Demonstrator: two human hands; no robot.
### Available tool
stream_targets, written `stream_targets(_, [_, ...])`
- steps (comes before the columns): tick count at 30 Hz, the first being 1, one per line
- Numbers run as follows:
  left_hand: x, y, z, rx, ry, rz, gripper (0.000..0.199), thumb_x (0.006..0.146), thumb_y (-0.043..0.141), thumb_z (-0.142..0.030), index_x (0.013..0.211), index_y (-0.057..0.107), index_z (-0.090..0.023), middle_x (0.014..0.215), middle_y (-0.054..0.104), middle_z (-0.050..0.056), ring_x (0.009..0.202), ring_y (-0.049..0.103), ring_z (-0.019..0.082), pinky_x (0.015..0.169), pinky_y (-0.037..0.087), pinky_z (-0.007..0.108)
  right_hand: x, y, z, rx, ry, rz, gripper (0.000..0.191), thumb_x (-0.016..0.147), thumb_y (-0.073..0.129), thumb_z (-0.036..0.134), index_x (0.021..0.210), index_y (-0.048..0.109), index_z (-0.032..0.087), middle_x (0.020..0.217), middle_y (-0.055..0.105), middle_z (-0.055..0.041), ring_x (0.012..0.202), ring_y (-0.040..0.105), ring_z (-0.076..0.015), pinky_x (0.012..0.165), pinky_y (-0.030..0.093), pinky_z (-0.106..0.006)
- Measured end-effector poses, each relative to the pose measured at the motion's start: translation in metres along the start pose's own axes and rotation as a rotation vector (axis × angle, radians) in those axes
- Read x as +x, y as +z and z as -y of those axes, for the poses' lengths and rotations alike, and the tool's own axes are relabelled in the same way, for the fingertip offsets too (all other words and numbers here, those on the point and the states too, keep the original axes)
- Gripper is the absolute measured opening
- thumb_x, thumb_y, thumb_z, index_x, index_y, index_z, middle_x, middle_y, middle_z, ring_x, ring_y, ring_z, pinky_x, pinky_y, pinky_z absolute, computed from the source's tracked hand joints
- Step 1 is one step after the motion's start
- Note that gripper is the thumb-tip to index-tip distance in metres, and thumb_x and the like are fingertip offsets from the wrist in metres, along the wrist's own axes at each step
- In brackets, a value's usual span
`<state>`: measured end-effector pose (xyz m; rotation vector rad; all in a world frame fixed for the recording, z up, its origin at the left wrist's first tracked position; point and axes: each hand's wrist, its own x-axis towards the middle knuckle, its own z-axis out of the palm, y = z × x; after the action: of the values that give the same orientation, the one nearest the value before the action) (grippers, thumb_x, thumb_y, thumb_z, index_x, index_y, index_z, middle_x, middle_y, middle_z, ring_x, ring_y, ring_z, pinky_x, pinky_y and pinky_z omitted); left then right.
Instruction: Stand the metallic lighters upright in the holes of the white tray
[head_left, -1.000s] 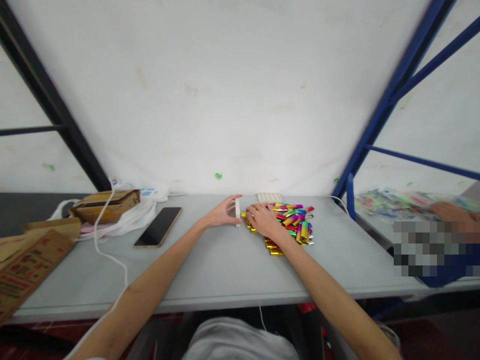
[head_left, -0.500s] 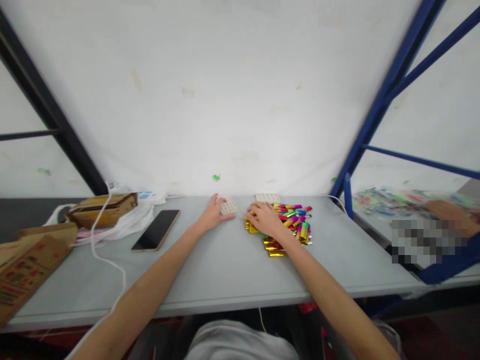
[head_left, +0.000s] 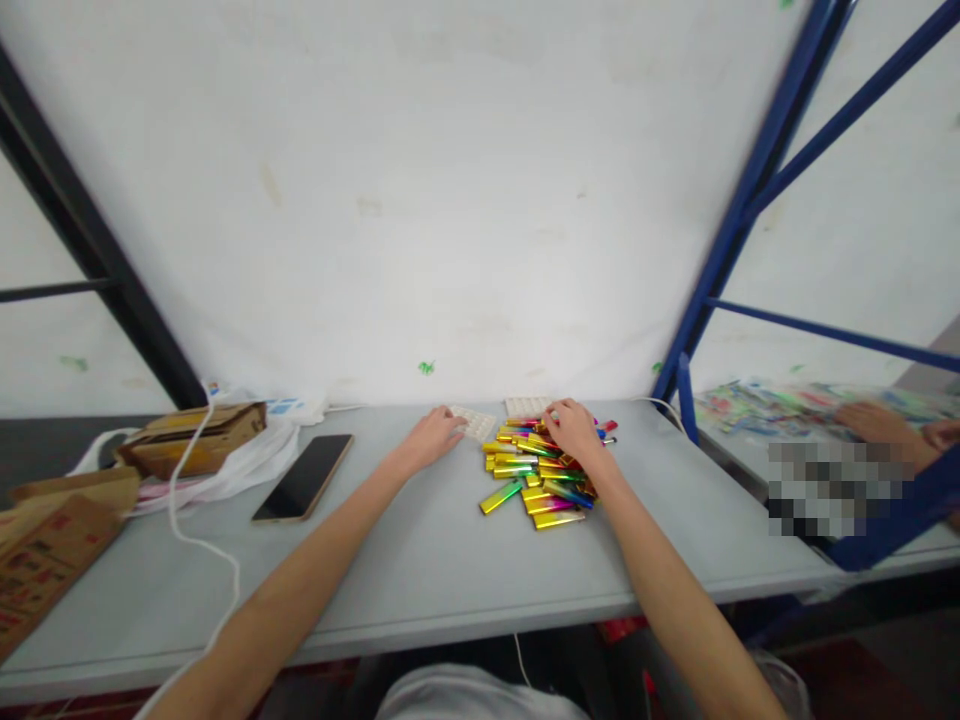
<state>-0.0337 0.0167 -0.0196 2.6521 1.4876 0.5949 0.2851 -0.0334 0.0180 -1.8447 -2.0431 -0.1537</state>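
A pile of shiny lighter-like pieces (head_left: 517,465), gold shading into pink, green and blue, lies on the grey table. My right hand (head_left: 574,430) is over the back right of the pile, its fingers curled down among the pieces; what they hold is hidden. To the left, my left hand (head_left: 435,437) has its fingers and thumb closed at the left edge of a white tray with a grid of small cells (head_left: 478,424). A second white grid tray (head_left: 525,406) lies behind the pile, against the wall.
A phone (head_left: 304,478) lies left of my left arm. Farther left are cardboard boxes (head_left: 202,440), a white plastic bag (head_left: 262,455) and a white cable (head_left: 225,555). A blue metal frame (head_left: 712,260) stands at the right; beyond it are another person's hands (head_left: 874,422).
My right hand has moved right across the pile, uncovering its left part; one piece now lies apart at the front left. My left hand's fingers have drawn together, and the tray beside it has turned.
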Motion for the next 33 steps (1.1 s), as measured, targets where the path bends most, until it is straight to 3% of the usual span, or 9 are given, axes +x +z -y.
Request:
stream_targets(6, [0.052,0.016,-0.018,0.028,-0.019,0.005,0.026,0.094,0.058,-0.026,0.117,0.071,-0.023,0.111,0.065,0.012,0.113,0.060,0.029,0.101,0.047,0.041,0.017,0.001,-0.014,-0.008,0.098,0.037,0.037,0.107,0.041,0.035,0.129,0.067,0.020,0.127,0.069,-0.0145,0.119,0.065,-0.0264,0.100,0.047,-0.037])
stream_targets(11, [0.070,0.025,-0.018,-0.013,-0.020,-0.012,0.025,0.094,0.062,-0.030,0.115,0.071,-0.021,0.104,0.065,0.008,0.103,0.064,0.024,0.096,0.049,0.035,0.054,0.006,-0.020,-0.038,0.260,0.182,0.038,0.104,0.048,0.031,0.134,0.065,0.014,0.128,0.070,-0.0204,0.119,0.068,-0.0295,0.096,0.051,-0.037])
stream_targets(16, [0.067,0.031,-0.018,-0.024,-0.080,-0.077,0.021,0.092,0.066,-0.032,0.109,0.070,-0.020,0.107,0.060,0.008,0.104,0.063,0.024,0.097,0.049,0.036,0.081,0.021,-0.023,-0.030,0.292,0.266,0.031,0.095,0.057,0.015,0.119,0.074,0.006,0.119,0.073,-0.0253,0.112,0.072,-0.0287,0.090,0.054,-0.030])
stream_targets(21, [0.061,0.033,-0.023,-0.027,-0.093,-0.117,0.020,0.092,0.065,-0.030,0.108,0.069,-0.018,0.107,0.060,0.010,0.110,0.059,0.027,0.102,0.047,0.039,0.085,0.029,-0.025,-0.036,0.278,0.246,0.031,0.094,0.058,0.013,0.119,0.075,0.006,0.120,0.074,-0.0243,0.115,0.071,-0.0273,0.093,0.052,-0.028])
stream_targets(26, [0.047,0.031,-0.024,-0.024,-0.066,-0.143,0.025,0.092,0.064,-0.030,0.115,0.068,-0.020,0.114,0.060,0.010,0.116,0.056,0.028,0.105,0.045,0.040,0.086,0.028,-0.026,-0.041,0.269,0.247,0.029,0.101,0.055,0.020,0.116,0.074,0.005,0.118,0.072,-0.0261,0.116,0.069,-0.0281,0.095,0.052,-0.029])
stream_targets(33, [0.026,0.029,-0.024,0.016,-0.016,-0.136,0.030,0.095,0.058,-0.029,0.122,0.066,-0.019,0.128,0.058,0.014,0.125,0.052,0.030,0.111,0.042,0.043,0.098,0.028,-0.020,-0.019,0.264,0.269,0.040,0.098,0.068,0.037,0.131,0.061,0.015,0.131,0.062,-0.0127,0.112,0.065,-0.0250,0.093,0.058,-0.045])
